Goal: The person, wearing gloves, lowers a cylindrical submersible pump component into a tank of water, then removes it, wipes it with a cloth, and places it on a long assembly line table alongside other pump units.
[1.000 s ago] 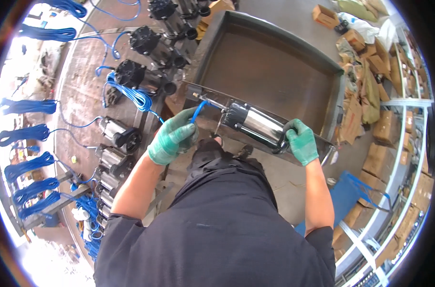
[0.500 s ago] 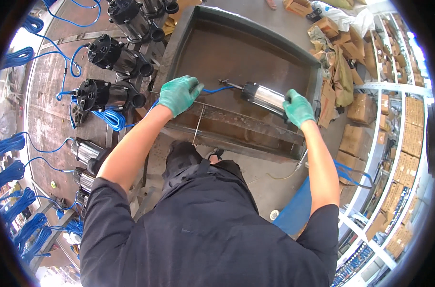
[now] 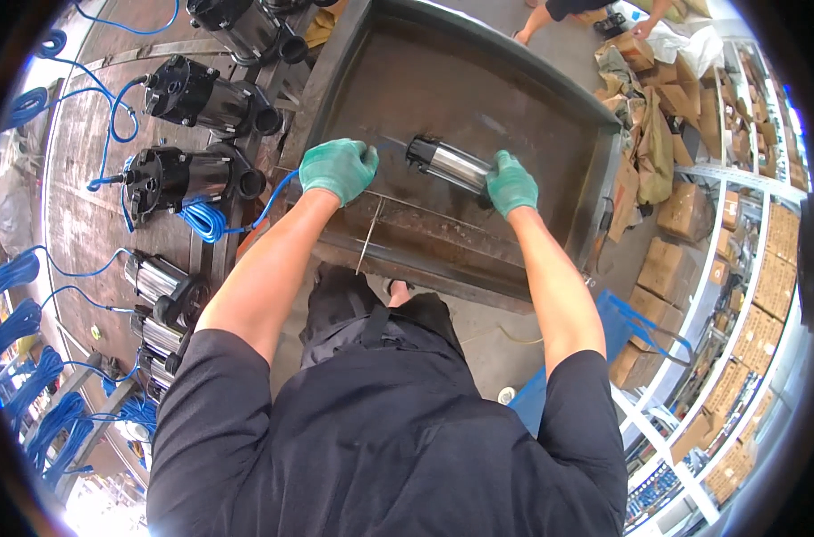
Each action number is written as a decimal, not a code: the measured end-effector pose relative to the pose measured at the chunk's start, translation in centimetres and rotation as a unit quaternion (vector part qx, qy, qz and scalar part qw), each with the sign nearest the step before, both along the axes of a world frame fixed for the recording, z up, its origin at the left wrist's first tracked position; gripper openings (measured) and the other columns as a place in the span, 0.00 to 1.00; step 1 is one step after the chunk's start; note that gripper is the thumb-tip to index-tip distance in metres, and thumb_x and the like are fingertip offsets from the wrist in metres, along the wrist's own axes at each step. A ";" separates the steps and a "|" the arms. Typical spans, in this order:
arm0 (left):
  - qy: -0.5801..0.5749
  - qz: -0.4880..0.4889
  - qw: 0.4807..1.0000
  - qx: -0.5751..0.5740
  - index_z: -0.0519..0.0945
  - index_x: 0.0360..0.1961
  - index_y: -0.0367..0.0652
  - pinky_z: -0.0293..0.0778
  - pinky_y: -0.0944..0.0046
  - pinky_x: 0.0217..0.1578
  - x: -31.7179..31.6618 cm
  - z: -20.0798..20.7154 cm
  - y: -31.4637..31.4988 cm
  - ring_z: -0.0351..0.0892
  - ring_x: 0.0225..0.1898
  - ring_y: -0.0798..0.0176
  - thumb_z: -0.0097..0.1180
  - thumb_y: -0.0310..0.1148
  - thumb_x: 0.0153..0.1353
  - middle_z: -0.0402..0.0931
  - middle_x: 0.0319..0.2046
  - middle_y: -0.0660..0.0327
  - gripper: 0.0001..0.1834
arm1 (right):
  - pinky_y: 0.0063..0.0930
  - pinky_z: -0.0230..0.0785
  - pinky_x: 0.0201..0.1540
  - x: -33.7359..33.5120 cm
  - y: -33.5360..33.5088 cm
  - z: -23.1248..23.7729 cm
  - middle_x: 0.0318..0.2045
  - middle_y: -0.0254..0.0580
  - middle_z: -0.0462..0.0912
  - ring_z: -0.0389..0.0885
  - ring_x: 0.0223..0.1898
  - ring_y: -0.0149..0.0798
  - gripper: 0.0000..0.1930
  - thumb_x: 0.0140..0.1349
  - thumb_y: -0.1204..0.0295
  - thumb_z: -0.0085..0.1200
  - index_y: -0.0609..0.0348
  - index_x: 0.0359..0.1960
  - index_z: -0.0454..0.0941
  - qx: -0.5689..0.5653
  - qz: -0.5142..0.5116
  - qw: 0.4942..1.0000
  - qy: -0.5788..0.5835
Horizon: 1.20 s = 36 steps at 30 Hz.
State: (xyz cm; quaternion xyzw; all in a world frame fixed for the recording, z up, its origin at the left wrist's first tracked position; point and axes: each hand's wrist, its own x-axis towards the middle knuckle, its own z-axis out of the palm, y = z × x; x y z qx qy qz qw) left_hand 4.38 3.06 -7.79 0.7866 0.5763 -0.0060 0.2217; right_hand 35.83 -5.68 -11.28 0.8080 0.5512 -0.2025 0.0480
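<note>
My left hand (image 3: 337, 170), in a green glove, is closed around a blue cable (image 3: 280, 190) above the near left side of a metal tank (image 3: 609, 154). That cable trails left toward a blue coil on the bench. A cylindrical submersible pump (image 3: 459, 166), bright steel with black ends, lies roughly level over the tank's brown interior. Its right end is gripped by my green-gloved right hand (image 3: 512, 183). Between my left hand and the pump's left end the cable is blurred. Whether the pump touches the water I cannot tell.
Several black-and-steel pumps (image 3: 187, 179) with side outlets stand left, on a worn bench (image 3: 85, 206), with blue cable coils (image 3: 201, 219). A bar (image 3: 451, 231) crosses the tank's near part. Cardboard boxes (image 3: 684, 213) and shelving (image 3: 738, 179) line the right. Another person's arm (image 3: 536, 22) shows at the top.
My right hand and the pump have moved left, bringing the pump closer to my left hand, which stays nearly in place. Another person's arms have come into view at the top.
</note>
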 end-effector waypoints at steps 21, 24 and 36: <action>0.104 0.030 0.993 -0.053 0.89 0.41 0.52 0.79 0.49 0.48 1.5 0.9 0.5 0.84 0.46 0.44 0.52 0.51 0.65 0.85 0.42 0.52 0.19 | 0.51 0.75 0.47 10.6 -14.1 0.0 0.41 0.55 0.85 0.83 0.44 0.61 0.12 0.68 0.63 0.52 0.57 0.43 0.80 0.214 -0.155 0.963 0.058; 0.116 0.034 0.992 -0.045 0.89 0.41 0.53 0.78 0.49 0.49 1.3 0.8 0.5 0.84 0.46 0.44 0.51 0.51 0.66 0.85 0.42 0.51 0.19 | 0.52 0.75 0.46 9.3 -13.1 1.0 0.40 0.54 0.86 0.83 0.43 0.61 0.15 0.68 0.57 0.51 0.54 0.41 0.81 0.172 -0.182 0.968 0.005; 0.137 0.031 0.989 -0.035 0.89 0.43 0.53 0.78 0.49 0.50 1.9 0.9 0.3 0.83 0.47 0.44 0.48 0.51 0.67 0.85 0.43 0.51 0.20 | 0.54 0.75 0.47 9.4 -13.1 1.6 0.40 0.55 0.86 0.83 0.44 0.61 0.18 0.70 0.55 0.46 0.55 0.41 0.81 0.119 -0.208 0.971 0.001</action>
